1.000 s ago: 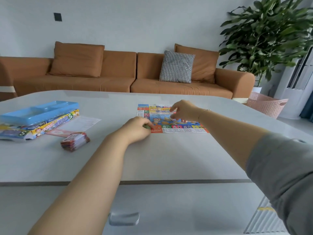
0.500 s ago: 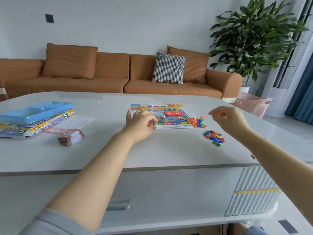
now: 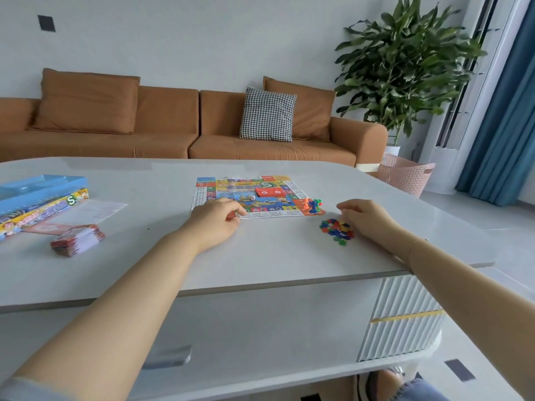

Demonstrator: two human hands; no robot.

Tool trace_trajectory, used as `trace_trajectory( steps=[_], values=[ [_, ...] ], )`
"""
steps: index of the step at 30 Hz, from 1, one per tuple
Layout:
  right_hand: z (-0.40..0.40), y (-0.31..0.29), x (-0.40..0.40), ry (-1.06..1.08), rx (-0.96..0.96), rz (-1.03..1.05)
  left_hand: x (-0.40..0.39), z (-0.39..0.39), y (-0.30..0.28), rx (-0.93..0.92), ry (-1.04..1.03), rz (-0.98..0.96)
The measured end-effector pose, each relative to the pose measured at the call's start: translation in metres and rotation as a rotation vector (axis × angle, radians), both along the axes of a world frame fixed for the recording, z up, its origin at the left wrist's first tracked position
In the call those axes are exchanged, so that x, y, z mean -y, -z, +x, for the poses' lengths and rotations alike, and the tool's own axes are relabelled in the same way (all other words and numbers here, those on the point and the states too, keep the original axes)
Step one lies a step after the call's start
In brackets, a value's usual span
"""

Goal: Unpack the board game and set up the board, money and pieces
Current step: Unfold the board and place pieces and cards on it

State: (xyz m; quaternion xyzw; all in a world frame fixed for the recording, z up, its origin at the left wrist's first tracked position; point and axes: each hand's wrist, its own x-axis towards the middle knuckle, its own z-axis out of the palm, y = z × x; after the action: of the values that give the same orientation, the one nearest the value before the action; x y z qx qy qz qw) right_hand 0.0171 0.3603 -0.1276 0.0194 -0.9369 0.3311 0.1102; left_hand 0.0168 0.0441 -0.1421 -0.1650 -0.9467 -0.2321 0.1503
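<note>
The colourful game board [image 3: 231, 188] lies flat in the middle of the white table [image 3: 260, 256]. On it sit a red card deck [image 3: 270, 192] and a white die [image 3: 253, 198]. Orange, blue and green pawns [image 3: 312, 205] stand on its near right corner. My left hand [image 3: 215, 219] rests on the near left corner, its curled fingers covering that corner. A pile of small coloured chips [image 3: 337, 231] lies just right of the board. My right hand [image 3: 366, 219] sits beside and over this pile with fingers curled; whether they hold a chip is hidden.
At the left stand the game box with a blue tray [image 3: 40, 195] on it, a paper sheet [image 3: 92, 211] and a stack of paper money [image 3: 78, 240]. Behind the table are a brown sofa [image 3: 173, 125], a plant [image 3: 405, 68] and a pink basket [image 3: 405, 173].
My right hand left the board's centre, swung right and came down by the chip pile. The cards, die and pawns are now uncovered. My left hand stayed at the board's near left corner.
</note>
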Motion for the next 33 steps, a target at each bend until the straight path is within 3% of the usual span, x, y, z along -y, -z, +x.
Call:
trace_trajectory(
  steps=[7, 19, 25, 30, 33],
  values=[
    [-0.050, -0.013, -0.002, 0.090, 0.153, -0.295, -0.001, -0.007, 0.003, 0.002, 0.033, 0.044],
    [-0.079, -0.008, 0.007, 0.007, 0.130, -0.113, -0.001, -0.010, 0.002, -0.007, 0.038, 0.062],
    [-0.081, -0.006, 0.008, -0.007, 0.123, -0.131, -0.003, -0.007, 0.000, 0.002, 0.028, 0.071],
    [-0.080, -0.005, 0.006, 0.018, 0.066, -0.299, -0.003, -0.007, 0.001, 0.018, 0.029, 0.064],
    [-0.079, -0.005, 0.003, 0.010, -0.127, -0.422, -0.003, -0.007, 0.001, 0.041, 0.039, 0.087]
  ],
)
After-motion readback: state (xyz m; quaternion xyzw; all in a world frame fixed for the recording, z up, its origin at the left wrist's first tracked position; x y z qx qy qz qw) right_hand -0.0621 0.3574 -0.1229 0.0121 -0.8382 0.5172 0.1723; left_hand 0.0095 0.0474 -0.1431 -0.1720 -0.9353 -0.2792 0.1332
